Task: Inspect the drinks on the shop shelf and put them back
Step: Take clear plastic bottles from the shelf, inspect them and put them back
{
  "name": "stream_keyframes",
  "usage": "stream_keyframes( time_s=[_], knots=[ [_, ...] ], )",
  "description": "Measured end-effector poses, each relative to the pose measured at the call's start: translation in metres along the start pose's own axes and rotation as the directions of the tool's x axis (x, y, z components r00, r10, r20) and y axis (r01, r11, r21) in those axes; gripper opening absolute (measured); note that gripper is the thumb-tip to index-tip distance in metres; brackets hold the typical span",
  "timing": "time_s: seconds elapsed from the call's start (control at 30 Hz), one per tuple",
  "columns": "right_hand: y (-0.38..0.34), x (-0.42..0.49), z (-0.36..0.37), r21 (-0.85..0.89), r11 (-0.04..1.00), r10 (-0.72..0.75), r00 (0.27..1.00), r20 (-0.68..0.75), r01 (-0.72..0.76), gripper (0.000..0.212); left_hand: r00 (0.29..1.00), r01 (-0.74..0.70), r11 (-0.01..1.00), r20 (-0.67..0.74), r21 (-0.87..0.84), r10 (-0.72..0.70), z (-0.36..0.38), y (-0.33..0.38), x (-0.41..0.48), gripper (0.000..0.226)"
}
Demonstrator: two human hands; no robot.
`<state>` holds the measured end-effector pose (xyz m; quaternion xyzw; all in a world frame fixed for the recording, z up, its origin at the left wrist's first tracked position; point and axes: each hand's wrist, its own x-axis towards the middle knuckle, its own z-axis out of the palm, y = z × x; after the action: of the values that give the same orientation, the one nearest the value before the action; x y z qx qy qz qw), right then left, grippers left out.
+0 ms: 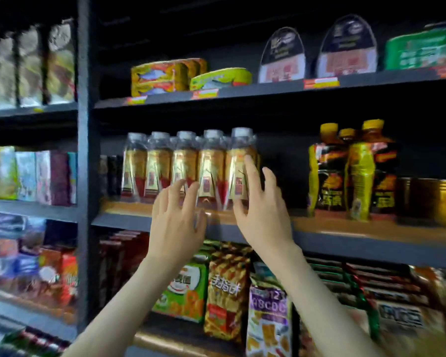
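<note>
The left hand (175,222) and right hand (263,215) are hovering open, fingers spread, before gold-labelled bottles (186,166) standing on the middle shelf (345,244). The right index finger (251,171) is lying across the rightmost bottle (236,163) (contact unclear); neither hand is gripping anything.

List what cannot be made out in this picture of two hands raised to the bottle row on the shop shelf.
- Head view: print on the bottles, smeared by motion blur.
- Head view: lower parts of some bottles, hidden behind the left hand and right hand; whether the fingers touch is unclear.
- Head view: price tags, too small and blurred.
- Head view: snack bags, cut off by the bottom edge.
</note>
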<state>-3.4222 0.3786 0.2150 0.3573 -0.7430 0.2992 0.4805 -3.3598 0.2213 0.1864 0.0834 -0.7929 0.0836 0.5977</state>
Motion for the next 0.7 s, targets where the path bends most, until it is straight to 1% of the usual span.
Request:
stream_keyframes(
  time_s=[0.1, 0.17, 0.27, 0.37, 0.43, 0.5, 0.57, 0.63, 0.7],
  knots=[
    [0.0, 0.02, 0.022, -0.068, 0.993, 0.099, 0.994, 0.039, -0.097, 0.081, 0.999, -0.031, 0.999, -0.019, -0.039, 0.03, 0.02, -0.01, 0.009, 0.048],
    [-0.003, 0.03, 0.029, -0.116, 0.985, 0.137, 0.989, 0.06, -0.13, 0.088, 0.998, -0.057, 0.992, -0.039, -0.111, 0.053, 0.032, -0.011, 0.015, 0.048],
    [-0.006, 0.041, 0.033, -0.127, 0.979, 0.172, 0.981, 0.093, -0.16, 0.096, 0.993, -0.118, 0.973, -0.052, -0.2, 0.11, 0.041, -0.011, 0.027, 0.049],
    [-0.005, 0.049, 0.033, -0.103, 0.976, 0.204, 0.973, 0.109, -0.193, 0.096, 0.976, -0.215, 0.956, -0.002, -0.201, 0.219, 0.047, -0.011, 0.04, 0.049],
    [-0.006, 0.05, 0.033, -0.079, 0.977, 0.207, 0.972, 0.108, -0.199, 0.092, 0.968, -0.241, 0.948, 0.024, -0.206, 0.251, 0.051, -0.013, 0.046, 0.048],
    [-0.008, 0.048, 0.031, -0.04, 0.98, 0.198, 0.977, 0.078, -0.196, 0.091, 0.967, -0.246, 0.945, 0.012, -0.217, 0.255, 0.054, -0.014, 0.047, 0.048],
    [-0.008, 0.044, 0.029, -0.011, 0.983, 0.185, 0.983, 0.014, -0.185, 0.092, 0.967, -0.249, 0.941, -0.008, -0.227, 0.254, 0.053, -0.014, 0.047, 0.05],
    [-0.01, 0.039, 0.026, -0.018, 0.989, 0.144, 0.985, -0.095, -0.147, 0.093, 0.968, -0.245, 0.936, -0.017, -0.253, 0.249, 0.051, -0.012, 0.049, 0.053],
    [-0.012, 0.034, 0.02, -0.049, 0.996, 0.057, 0.97, -0.235, -0.071, 0.094, 0.969, -0.237, 0.915, -0.02, -0.326, 0.245, 0.045, -0.009, 0.049, 0.056]
  ],
)
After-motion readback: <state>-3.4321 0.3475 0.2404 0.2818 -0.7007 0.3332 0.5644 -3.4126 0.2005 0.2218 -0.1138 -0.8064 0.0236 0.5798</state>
